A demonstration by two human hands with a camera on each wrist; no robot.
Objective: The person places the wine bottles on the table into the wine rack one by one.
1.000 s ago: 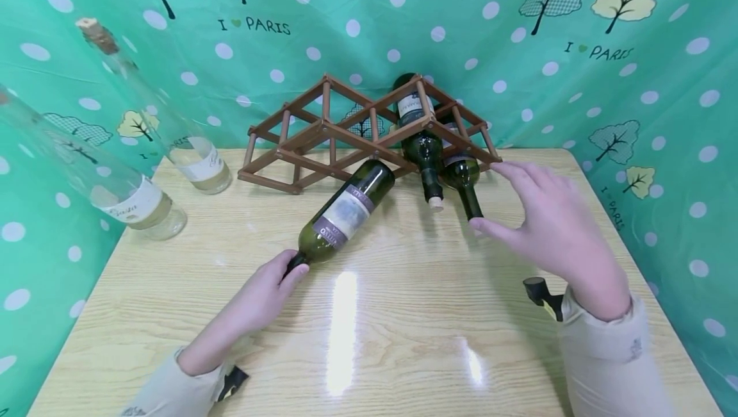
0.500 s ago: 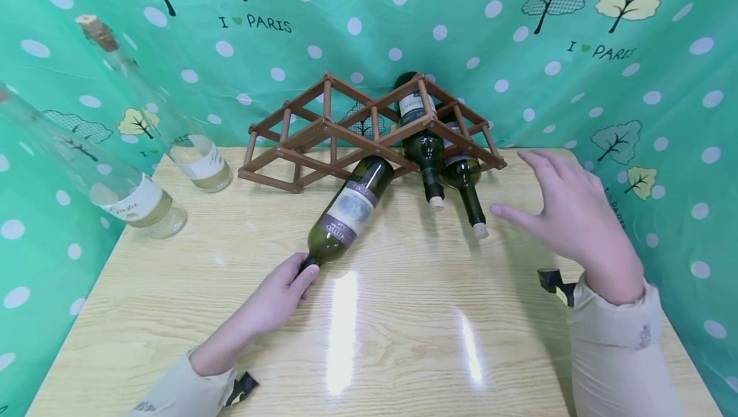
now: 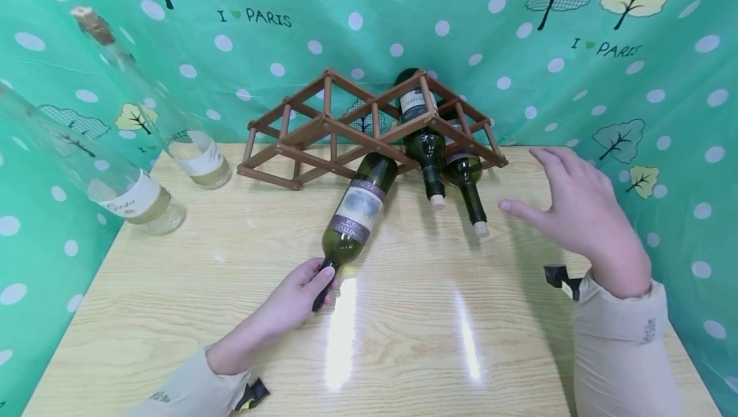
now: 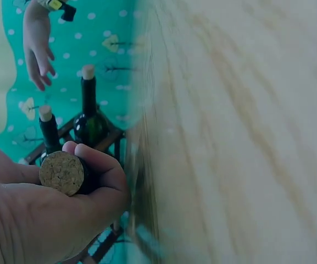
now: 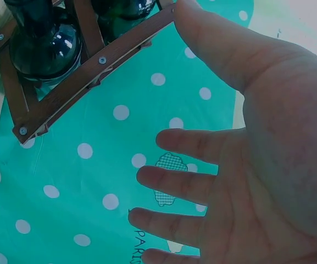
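My left hand (image 3: 300, 295) grips the neck of a green wine bottle (image 3: 359, 209), its fingers curled round it; the bottle's base points at the lower middle of the wooden wine rack (image 3: 326, 123). In the left wrist view the cork end (image 4: 62, 173) shows between the fingers. Spread and holding nothing, my right hand (image 3: 594, 212) hovers to the right of the rack. Two dark corked bottles lie in the rack's right side: an upper bottle (image 3: 425, 151) and a lower bottle (image 3: 464, 177), necks toward me. Whether the held bottle's base is inside a slot is hard to tell.
Two clear bottles with white labels stand at the table's left: a nearer clear bottle (image 3: 138, 202) and a farther clear bottle (image 3: 202, 161). A green patterned cloth (image 3: 461, 13) hangs behind and beside the wooden table (image 3: 403, 327).
My left hand has moved right, swinging the held bottle's neck rightward while its base shifts slightly toward the rack. The right hand has drawn away from the rack, to the right.
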